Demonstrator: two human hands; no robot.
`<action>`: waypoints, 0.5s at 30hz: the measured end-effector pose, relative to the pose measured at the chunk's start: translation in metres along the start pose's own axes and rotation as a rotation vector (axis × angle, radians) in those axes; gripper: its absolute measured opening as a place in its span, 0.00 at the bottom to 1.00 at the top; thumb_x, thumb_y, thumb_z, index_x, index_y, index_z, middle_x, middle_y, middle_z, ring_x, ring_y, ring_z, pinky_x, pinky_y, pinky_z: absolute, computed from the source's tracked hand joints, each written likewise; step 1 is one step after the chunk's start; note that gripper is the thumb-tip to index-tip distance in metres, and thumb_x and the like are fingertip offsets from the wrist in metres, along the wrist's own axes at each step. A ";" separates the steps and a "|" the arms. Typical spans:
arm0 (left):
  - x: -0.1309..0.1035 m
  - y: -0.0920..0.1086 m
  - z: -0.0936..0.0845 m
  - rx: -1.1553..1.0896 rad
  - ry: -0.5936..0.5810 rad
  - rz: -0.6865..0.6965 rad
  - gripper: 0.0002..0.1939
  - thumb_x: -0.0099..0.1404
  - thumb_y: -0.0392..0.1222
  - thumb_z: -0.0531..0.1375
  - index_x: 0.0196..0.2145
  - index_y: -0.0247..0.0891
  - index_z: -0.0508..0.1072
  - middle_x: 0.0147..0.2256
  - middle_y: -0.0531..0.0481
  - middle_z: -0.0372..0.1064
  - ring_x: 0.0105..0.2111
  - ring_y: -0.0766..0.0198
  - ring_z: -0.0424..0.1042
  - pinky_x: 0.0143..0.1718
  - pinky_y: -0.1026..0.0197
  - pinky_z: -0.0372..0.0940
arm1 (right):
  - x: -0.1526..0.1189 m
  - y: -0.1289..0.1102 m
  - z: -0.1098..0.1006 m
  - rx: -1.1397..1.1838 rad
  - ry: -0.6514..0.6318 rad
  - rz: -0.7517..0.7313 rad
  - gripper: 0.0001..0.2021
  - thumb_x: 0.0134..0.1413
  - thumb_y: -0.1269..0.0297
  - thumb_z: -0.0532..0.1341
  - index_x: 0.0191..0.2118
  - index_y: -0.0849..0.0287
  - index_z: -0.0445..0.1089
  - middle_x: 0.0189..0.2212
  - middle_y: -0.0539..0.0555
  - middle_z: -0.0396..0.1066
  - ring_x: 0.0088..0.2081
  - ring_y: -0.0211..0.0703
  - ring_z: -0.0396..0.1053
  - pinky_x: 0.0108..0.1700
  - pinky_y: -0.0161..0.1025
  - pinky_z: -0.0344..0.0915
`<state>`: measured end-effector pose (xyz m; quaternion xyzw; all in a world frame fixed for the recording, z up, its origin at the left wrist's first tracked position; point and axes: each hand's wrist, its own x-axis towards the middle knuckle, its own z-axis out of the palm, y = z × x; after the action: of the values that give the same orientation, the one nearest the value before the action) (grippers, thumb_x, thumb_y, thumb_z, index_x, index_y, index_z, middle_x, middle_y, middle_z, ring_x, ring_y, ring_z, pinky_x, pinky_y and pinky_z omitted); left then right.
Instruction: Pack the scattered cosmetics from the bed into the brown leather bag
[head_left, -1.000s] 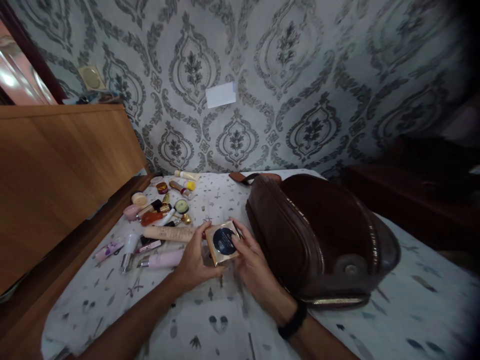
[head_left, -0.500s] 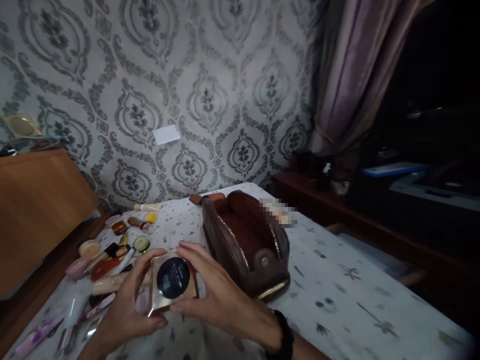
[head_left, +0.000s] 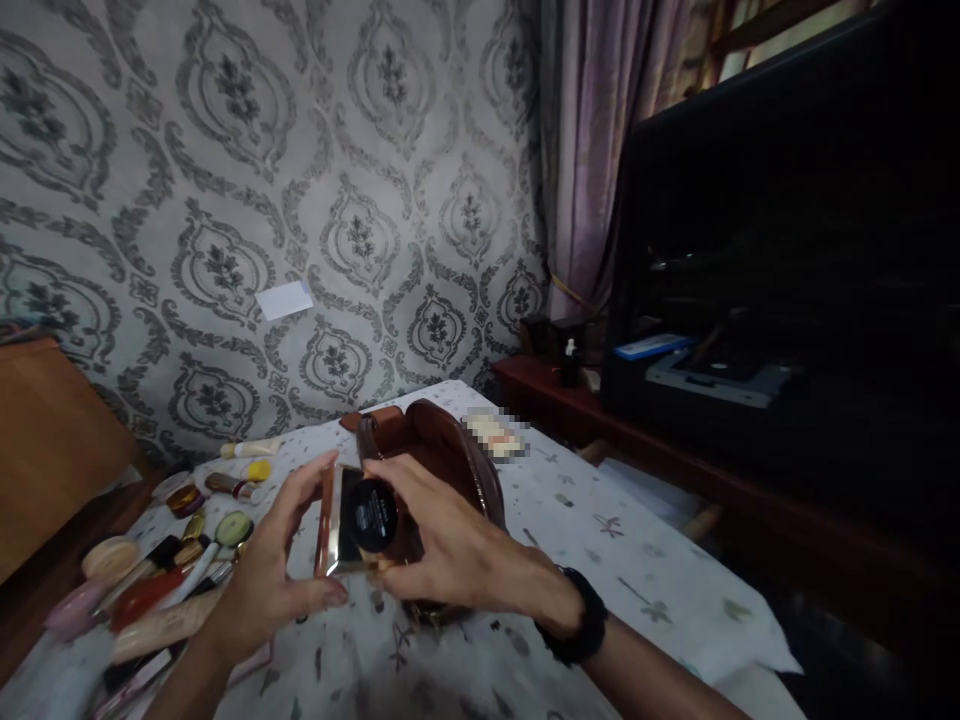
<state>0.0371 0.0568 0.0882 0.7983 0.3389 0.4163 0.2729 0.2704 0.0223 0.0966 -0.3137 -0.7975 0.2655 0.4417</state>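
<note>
Between my two hands is a square gold cosmetic case (head_left: 328, 530) with a black round part (head_left: 373, 515) bearing small pale print. My left hand (head_left: 262, 570) grips its left edge, thumb below and fingers above. On the other side my right hand (head_left: 442, 545), a black band at its wrist, pinches around the round part. Whether the case and round part are one piece, I cannot tell. Just behind my right hand lies a brown cosmetic bag (head_left: 484, 470), unzipped and gaping, its front partly hidden.
Makeup items lie across the table's left side, among them a green-lidded round jar (head_left: 234, 528), a beige tube (head_left: 161, 628) and a pink sponge (head_left: 75, 610). A blurred-out packet (head_left: 495, 435) rests beyond the bag. A dark red ledge (head_left: 540, 385) runs along the right.
The view has swung to the right. The case has tilted so its gold left side shows more, and my hands now cover the front of the bag.
</note>
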 end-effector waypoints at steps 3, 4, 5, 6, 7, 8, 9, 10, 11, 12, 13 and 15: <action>0.014 0.002 0.019 -0.102 0.045 0.011 0.54 0.55 0.70 0.63 0.70 0.44 0.47 0.61 0.37 0.62 0.59 0.42 0.65 0.59 0.44 0.63 | 0.006 0.012 -0.004 0.308 0.165 0.106 0.37 0.41 0.65 0.72 0.59 0.55 0.62 0.53 0.57 0.68 0.54 0.52 0.68 0.56 0.47 0.65; 0.017 0.002 0.026 -0.061 0.053 0.028 0.50 0.58 0.67 0.62 0.69 0.45 0.47 0.62 0.38 0.61 0.60 0.44 0.64 0.60 0.44 0.62 | 0.008 0.017 -0.005 0.424 0.210 0.146 0.35 0.41 0.64 0.73 0.58 0.54 0.63 0.52 0.56 0.69 0.53 0.51 0.69 0.56 0.48 0.66; 0.020 0.001 0.034 0.016 0.050 0.055 0.45 0.61 0.63 0.62 0.69 0.45 0.49 0.63 0.39 0.60 0.61 0.45 0.63 0.61 0.44 0.61 | 0.010 0.022 -0.005 0.523 0.248 0.180 0.34 0.41 0.64 0.72 0.56 0.54 0.63 0.51 0.55 0.71 0.52 0.50 0.70 0.55 0.48 0.66; 0.022 0.001 0.041 0.113 0.044 0.092 0.41 0.64 0.58 0.61 0.68 0.45 0.51 0.63 0.40 0.59 0.62 0.45 0.61 0.61 0.43 0.60 | 0.012 0.028 -0.005 0.591 0.286 0.209 0.32 0.41 0.64 0.72 0.54 0.54 0.64 0.50 0.55 0.72 0.51 0.50 0.71 0.55 0.48 0.66; 0.023 0.000 0.048 0.216 0.033 0.135 0.37 0.66 0.55 0.60 0.67 0.45 0.54 0.63 0.40 0.59 0.63 0.46 0.60 0.62 0.43 0.59 | 0.014 0.033 -0.005 0.633 0.327 0.232 0.30 0.41 0.64 0.72 0.52 0.54 0.65 0.49 0.54 0.73 0.50 0.49 0.72 0.55 0.47 0.66; 0.023 -0.001 0.053 0.311 0.015 0.183 0.33 0.67 0.53 0.60 0.66 0.44 0.56 0.63 0.40 0.59 0.63 0.46 0.59 0.62 0.42 0.58 | 0.015 0.039 -0.005 0.655 0.375 0.250 0.28 0.41 0.63 0.73 0.50 0.54 0.66 0.47 0.53 0.74 0.49 0.48 0.72 0.55 0.47 0.66; 0.023 -0.001 0.058 0.391 -0.007 0.231 0.30 0.68 0.51 0.59 0.64 0.44 0.58 0.62 0.40 0.61 0.63 0.47 0.59 0.62 0.42 0.58 | 0.016 0.044 -0.005 0.663 0.431 0.267 0.27 0.40 0.63 0.73 0.49 0.55 0.67 0.46 0.53 0.74 0.49 0.48 0.72 0.54 0.46 0.65; 0.023 -0.002 0.062 0.456 -0.028 0.276 0.27 0.69 0.49 0.58 0.63 0.44 0.61 0.61 0.40 0.63 0.62 0.47 0.60 0.62 0.42 0.58 | 0.017 0.049 -0.005 0.661 0.485 0.285 0.26 0.40 0.62 0.73 0.48 0.55 0.68 0.45 0.53 0.75 0.48 0.47 0.71 0.54 0.46 0.65; 0.022 -0.003 0.064 0.506 -0.042 0.310 0.23 0.70 0.48 0.57 0.60 0.44 0.64 0.60 0.41 0.65 0.62 0.48 0.60 0.62 0.42 0.58 | 0.019 0.055 -0.005 0.653 0.526 0.307 0.25 0.41 0.60 0.73 0.47 0.56 0.69 0.44 0.53 0.75 0.47 0.47 0.71 0.54 0.45 0.65; 0.020 -0.003 0.066 0.542 -0.053 0.335 0.20 0.70 0.47 0.56 0.58 0.44 0.67 0.58 0.42 0.66 0.62 0.48 0.61 0.62 0.43 0.59 | 0.022 0.060 -0.006 0.640 0.548 0.330 0.24 0.41 0.59 0.72 0.46 0.57 0.69 0.43 0.53 0.75 0.46 0.47 0.72 0.53 0.45 0.65; 0.019 -0.004 0.067 0.566 -0.059 0.350 0.17 0.71 0.45 0.56 0.56 0.44 0.68 0.58 0.43 0.67 0.62 0.49 0.60 0.62 0.44 0.59 | 0.025 0.066 -0.006 0.612 0.553 0.351 0.23 0.41 0.58 0.72 0.45 0.58 0.69 0.41 0.53 0.75 0.45 0.46 0.72 0.52 0.45 0.66; 0.015 -0.008 0.069 0.590 -0.041 0.361 0.16 0.71 0.43 0.55 0.55 0.44 0.69 0.58 0.44 0.67 0.63 0.49 0.59 0.62 0.44 0.58 | 0.035 0.079 -0.007 0.541 0.535 0.379 0.22 0.40 0.58 0.72 0.43 0.58 0.69 0.38 0.52 0.75 0.43 0.47 0.72 0.49 0.45 0.67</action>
<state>0.0992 0.0623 0.0550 0.8982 0.2923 0.3258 -0.0410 0.2834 0.1010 0.0635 -0.3855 -0.4846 0.4508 0.6429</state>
